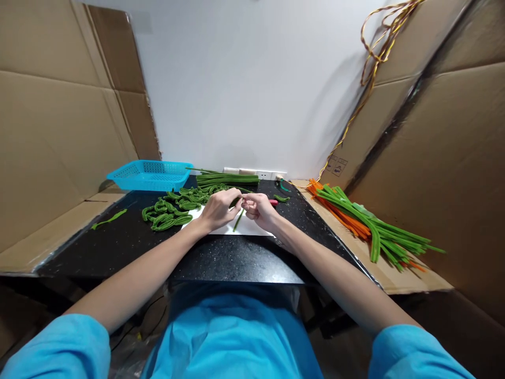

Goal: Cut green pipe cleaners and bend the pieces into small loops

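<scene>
My left hand (219,209) and my right hand (258,208) meet over a white sheet (248,227) on the black tabletop (221,255). Both pinch one green pipe cleaner (238,219), whose free end slants down toward me between the hands. The fingers of both hands are curled together around it. A heap of bent green pipe cleaner pieces (173,208) lies just left of my left hand. A straight bundle of green pipe cleaners (226,179) rests behind the hands near the wall.
A blue plastic basket (150,175) stands at the back left. Long green and orange pipe cleaners (363,223) lie on cardboard at the right. A single green piece (109,219) lies at the left table edge. Cardboard panels flank both sides. A yellow cord (374,58) hangs upper right.
</scene>
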Motion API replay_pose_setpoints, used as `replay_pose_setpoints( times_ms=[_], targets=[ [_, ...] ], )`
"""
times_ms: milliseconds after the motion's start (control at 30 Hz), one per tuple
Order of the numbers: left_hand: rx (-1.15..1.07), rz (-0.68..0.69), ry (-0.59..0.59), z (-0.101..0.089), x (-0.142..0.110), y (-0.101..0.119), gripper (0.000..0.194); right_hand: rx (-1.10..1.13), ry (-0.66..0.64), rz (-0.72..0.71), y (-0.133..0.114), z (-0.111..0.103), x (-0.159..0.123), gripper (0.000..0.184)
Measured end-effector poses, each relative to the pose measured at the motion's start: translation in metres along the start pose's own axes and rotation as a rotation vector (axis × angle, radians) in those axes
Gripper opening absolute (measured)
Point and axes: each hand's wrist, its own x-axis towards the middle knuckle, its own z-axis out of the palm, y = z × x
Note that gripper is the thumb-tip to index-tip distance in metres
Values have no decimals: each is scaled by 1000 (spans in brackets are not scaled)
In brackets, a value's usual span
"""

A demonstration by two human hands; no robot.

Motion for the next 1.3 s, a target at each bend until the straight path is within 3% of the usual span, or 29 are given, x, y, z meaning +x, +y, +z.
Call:
replay_pose_setpoints(
  times_ms=[100, 233, 333, 400, 467, 567, 633, 700, 767, 900, 1000, 1167, 1300],
  targets=[
    [166, 94, -36, -2, 0, -1, 14, -14, -18, 44, -7, -3, -1, 27],
    [316, 221, -122, -5, 2, -2, 17, -12, 50, 82, -7, -5, -1, 27],
    [303, 213, -222, -6, 3, -2, 20, -58, 77, 56, -2, -5, -1, 32],
    [190, 79, -241, -6, 3, 0, 19, -126, 80, 4, -1, -5, -1, 34],
    [-16, -160, -188, -5, 4, 3, 16, -204, 79, -73, -1, -5, -2, 36],
    [-550, -579, -103, -2, 6, 6, 26, -350, 88, -240, -5, -7, -3, 37],
    [-968, -831, -173, 0, 7, 7, 37, -526, 116, -392, -8, -10, -4, 35],
    [-1257, -989, -239, 0, 9, 6, 45, -755, 142, -557, -10, -14, -5, 32],
    [-1418, -1054, -267, -2, 10, 6, 46, -953, 133, -678, -11, -19, -6, 28],
    [-1473, -1036, -299, -4, 11, 5, 37, -1222, 48, -832, -13, -27, -8, 25],
    [-1431, -959, -266, -3, 11, 5, 36, -1314, -14, -870, -15, -31, -10, 24],
    [-1294, -836, -214, -1, 10, 6, 39, -1267, 24, -866, -15, -31, -10, 26],
    [-1153, -735, -141, -5, 11, 8, 37, -1094, 70, -748, -15, -22, -11, 30]
  ],
)
